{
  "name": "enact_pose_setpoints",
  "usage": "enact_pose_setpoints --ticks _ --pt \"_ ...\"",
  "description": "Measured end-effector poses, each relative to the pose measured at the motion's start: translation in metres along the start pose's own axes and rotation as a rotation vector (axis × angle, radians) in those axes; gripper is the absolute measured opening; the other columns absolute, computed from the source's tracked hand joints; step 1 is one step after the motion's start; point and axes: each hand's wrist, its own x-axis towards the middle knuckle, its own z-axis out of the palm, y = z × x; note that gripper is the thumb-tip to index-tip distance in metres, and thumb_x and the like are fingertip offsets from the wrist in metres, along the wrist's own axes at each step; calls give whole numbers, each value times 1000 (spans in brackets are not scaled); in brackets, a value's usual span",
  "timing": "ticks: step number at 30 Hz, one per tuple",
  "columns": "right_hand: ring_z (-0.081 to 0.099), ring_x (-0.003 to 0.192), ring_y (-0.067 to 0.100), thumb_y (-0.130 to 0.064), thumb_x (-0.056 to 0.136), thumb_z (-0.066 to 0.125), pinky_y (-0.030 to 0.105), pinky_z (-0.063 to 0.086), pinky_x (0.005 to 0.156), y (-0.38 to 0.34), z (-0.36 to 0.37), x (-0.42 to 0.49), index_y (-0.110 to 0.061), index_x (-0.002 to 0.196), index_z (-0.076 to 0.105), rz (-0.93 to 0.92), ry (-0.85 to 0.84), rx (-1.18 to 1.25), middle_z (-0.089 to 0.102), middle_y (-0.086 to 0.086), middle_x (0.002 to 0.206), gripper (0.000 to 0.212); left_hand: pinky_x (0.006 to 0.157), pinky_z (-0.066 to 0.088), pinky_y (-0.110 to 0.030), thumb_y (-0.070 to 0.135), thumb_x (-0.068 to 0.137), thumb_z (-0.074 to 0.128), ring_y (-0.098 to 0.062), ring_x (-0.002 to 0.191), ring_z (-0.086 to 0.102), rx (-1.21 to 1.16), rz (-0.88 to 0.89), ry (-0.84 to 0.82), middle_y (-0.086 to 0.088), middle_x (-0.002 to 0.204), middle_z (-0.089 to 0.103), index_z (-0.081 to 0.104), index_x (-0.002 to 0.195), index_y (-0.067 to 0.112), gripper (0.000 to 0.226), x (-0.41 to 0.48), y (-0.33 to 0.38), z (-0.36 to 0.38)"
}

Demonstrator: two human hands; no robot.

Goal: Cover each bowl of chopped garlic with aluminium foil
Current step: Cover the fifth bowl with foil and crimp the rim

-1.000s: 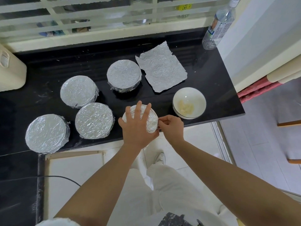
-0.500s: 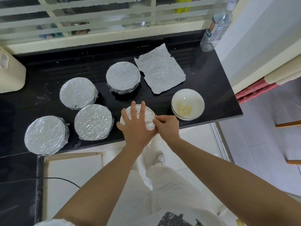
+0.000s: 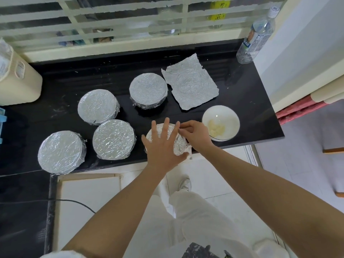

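Near the front edge of the black counter (image 3: 242, 94) stands a bowl wrapped in foil (image 3: 180, 144). My left hand (image 3: 163, 146) lies flat on its top with fingers spread. My right hand (image 3: 195, 133) pinches the foil at the bowl's far right rim. To the right sits an uncovered white bowl (image 3: 230, 118) with chopped garlic (image 3: 216, 127) inside. A loose crumpled foil sheet (image 3: 190, 82) lies flat behind it. Several foil-covered bowls stand to the left, among them one at the back (image 3: 148, 90), one beside my left hand (image 3: 114, 139) and one at the far left (image 3: 61, 151).
A clear plastic water bottle (image 3: 256, 36) stands at the counter's back right corner by the wall. A cream container (image 3: 16, 79) sits at the back left. The counter's front edge drops to a tiled floor, with my legs and shoe below.
My right hand has moved from the bowl's near right side up to its far right rim, working the foil. My left hand stays pressed on top, fingers spread wider.
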Motion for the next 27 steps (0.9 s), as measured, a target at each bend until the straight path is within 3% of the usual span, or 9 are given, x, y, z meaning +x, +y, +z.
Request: enact_pose_setpoints --ticks 5,8,13,17,23,27 --pt "66 100 12 -1 88 48 32 55 91 11 -8 -11 -13 114 69 39 -126 148 72 -2 106 36 90 37 -61 79 70 50 -42 142 25 40 -3 41 -2 160 25 26 152 38 95 0 1 3" --pt "66 104 10 5 85 46 29 54 92 22 -9 -19 -12 121 66 -6 -160 176 71 -1 111 45 91 36 -62 79 70 49 -42 141 26 34 -3 51 -2 160 26 29 150 37 93 1 1 3" --pt "65 97 7 -1 86 63 23 54 89 39 -6 -31 -14 115 66 -44 -111 46 70 -4 106 32 94 35 -62 80 72 38 -40 142 23 38 -7 34 -1 161 22 26 151 37 90 1 1 2" --pt "63 89 4 -16 86 71 9 46 78 40 -4 -30 -16 107 68 -109 -75 -61 70 -8 98 20 92 36 -61 78 70 43 -40 141 25 49 -7 37 -1 160 24 27 150 37 91 1 1 1" --pt "61 78 13 -12 85 70 28 53 75 36 -7 -22 -12 89 73 -186 -19 -234 69 -1 85 6 92 36 -61 75 72 45 -40 140 26 43 -3 43 -1 160 24 29 150 36 88 1 1 1" --pt "58 71 11 -8 86 68 19 50 70 29 -9 -16 -9 87 74 -191 -60 -315 66 -2 80 6 93 35 -61 74 72 48 -41 140 26 33 -4 48 -2 159 25 30 149 36 88 1 1 1"
